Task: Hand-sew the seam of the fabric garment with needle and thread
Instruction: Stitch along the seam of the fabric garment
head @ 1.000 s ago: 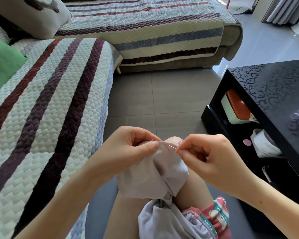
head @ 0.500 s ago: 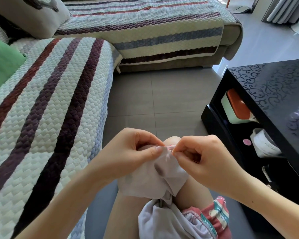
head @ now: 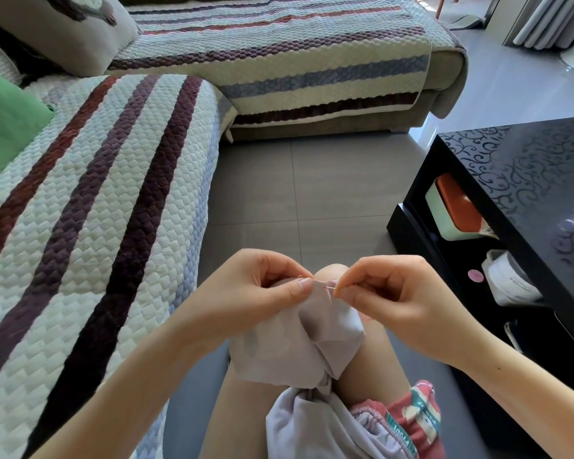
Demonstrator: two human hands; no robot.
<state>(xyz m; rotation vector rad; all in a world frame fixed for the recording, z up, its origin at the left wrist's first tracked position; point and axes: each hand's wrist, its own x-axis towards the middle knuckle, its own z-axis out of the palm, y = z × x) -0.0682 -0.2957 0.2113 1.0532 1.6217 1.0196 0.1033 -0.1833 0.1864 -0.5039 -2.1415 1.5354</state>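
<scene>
Garment seam pinched by left hand; right hand, just beside, pinches needle at cloth; a slip could prick left thumb.

Bright daylight from upper right. Glare on floor and glossy bench. Soft shadows, dark under bench top. Strong wide-angle bending at edges. Sharp centre, slightly soft corners.
</scene>
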